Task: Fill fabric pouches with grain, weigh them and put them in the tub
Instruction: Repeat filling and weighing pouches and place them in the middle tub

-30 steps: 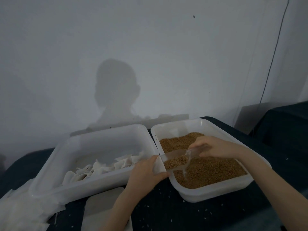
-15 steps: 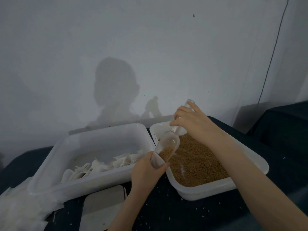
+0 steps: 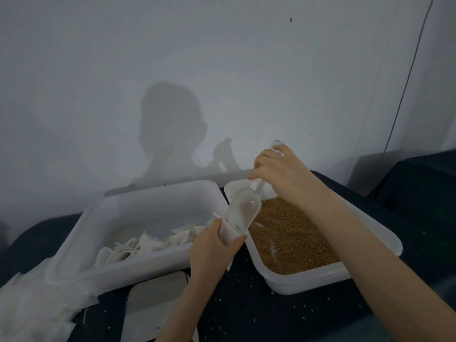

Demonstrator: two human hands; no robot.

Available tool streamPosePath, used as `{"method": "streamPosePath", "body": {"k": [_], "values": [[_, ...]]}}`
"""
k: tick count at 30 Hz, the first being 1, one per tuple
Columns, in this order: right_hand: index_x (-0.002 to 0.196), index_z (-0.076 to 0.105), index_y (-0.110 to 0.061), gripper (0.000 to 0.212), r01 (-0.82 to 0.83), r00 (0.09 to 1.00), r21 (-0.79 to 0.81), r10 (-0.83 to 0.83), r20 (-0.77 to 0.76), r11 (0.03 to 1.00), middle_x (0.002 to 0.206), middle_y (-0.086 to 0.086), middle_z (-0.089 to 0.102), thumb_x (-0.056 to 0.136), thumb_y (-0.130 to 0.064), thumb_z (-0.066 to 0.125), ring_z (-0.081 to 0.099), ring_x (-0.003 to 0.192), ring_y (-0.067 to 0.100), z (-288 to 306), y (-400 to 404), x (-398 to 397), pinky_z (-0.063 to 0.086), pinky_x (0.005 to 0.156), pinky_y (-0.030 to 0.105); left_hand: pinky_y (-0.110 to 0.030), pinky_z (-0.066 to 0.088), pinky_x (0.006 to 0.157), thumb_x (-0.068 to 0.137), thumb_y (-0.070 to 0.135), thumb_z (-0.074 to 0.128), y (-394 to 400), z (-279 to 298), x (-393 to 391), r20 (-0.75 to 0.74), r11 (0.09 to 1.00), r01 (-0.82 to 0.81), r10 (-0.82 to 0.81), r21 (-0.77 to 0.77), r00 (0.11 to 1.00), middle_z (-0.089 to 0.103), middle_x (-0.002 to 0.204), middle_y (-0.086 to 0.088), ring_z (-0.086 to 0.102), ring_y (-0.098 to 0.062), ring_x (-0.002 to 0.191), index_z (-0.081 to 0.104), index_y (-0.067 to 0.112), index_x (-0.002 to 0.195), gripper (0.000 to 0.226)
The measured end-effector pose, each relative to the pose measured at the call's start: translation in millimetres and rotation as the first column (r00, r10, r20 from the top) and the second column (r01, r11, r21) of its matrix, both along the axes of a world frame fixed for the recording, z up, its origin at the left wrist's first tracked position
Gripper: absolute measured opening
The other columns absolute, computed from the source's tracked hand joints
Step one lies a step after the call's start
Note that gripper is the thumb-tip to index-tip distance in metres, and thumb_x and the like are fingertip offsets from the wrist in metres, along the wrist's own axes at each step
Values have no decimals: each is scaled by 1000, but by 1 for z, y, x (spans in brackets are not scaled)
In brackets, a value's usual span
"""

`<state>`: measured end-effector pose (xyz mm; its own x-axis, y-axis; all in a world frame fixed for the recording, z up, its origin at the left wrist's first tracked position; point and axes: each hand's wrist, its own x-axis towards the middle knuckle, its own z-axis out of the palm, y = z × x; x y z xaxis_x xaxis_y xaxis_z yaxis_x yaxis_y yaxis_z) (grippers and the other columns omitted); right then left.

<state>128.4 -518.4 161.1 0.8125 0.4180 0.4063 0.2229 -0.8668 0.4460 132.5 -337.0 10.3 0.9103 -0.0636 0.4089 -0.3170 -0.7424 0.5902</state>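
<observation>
You're at a makeshift packing station, plain room: bare white wall point(image 3: 222, 58), dark-clothed worktop point(image 3: 246, 314), two white plastic tubs point(image 3: 74, 272), loose cable point(image 3: 404, 95) down wall.

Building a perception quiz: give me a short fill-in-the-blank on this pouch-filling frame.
1. The right hand tips a clear ___ toward the pouch.
2. The pouch is held by the ___ hand.
3. The tub on the right holds brown ___.
4. The tub on the left holds white ___.

Missing words: scoop; left; grain; pouches
</observation>
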Motion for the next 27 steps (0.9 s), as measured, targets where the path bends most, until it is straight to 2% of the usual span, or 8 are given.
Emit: {"method": "streamPosePath", "body": {"k": [4,7,9,12,16,19,23,27], "values": [[121,59,-36,43,116,980,170,-84,-182,979,122,-9,59,88,-10,62,51,116,14,-36,-30,13,33,103,36,-23,41,67,76,58,65,8,3,1,-29,998,52,-51,35,998,53,84,17,51,-5,77,56,26,111,49],[115,63,-33,27,302,872,336,-116,-476,892,114,-7,63,92,-19,59,60,103,17,-68,-46,18,48,94,36,-14,34,59,88,40,63,13,5,1,8,999,29,-29,-30,1000,53,69,16,49,-1,65,62,21,106,27],[105,65,-33,17,359,808,375,-83,-584,855,108,-6,66,93,-21,60,63,94,15,-88,-57,17,53,88,38,-17,40,64,91,31,61,17,6,2,22,994,33,-30,-104,999,60,72,10,55,-5,68,66,17,109,23],[115,61,-26,22,437,734,324,-125,-668,839,117,-4,63,95,-19,57,61,100,15,-109,-72,15,51,90,35,-23,43,69,92,29,61,23,6,1,21,986,45,-42,-162,999,63,77,5,58,-10,72,67,13,104,21],[106,55,-23,11,531,615,143,-264,-743,835,113,3,61,97,-24,49,57,85,13,-119,-77,12,47,69,24,-21,43,66,90,27,62,35,6,-1,28,983,42,-38,-180,999,63,74,6,58,-10,70,64,20,93,8],[111,60,-15,24,551,571,54,-329,-752,833,108,4,64,98,-29,45,61,89,19,-122,-70,15,49,78,30,-19,43,65,90,25,64,46,7,-5,40,979,43,-36,-198,999,62,73,9,57,-6,71,63,23,91,2],[76,50,-13,32,567,490,-2,-340,-802,823,72,-1,47,101,-30,38,40,56,13,-127,-57,21,35,55,26,-13,41,61,90,21,63,65,6,-12,42,968,54,-45,-245,998,60,67,8,56,-3,65,62,24,80,10],[67,43,-20,37,562,463,6,-309,-831,827,67,-4,44,98,-40,44,40,55,11,-131,-42,23,32,52,23,-10,41,61,95,21,57,94,-2,-20,-14,976,87,-92,-201,996,60,67,9,56,2,65,56,32,78,20]]}}
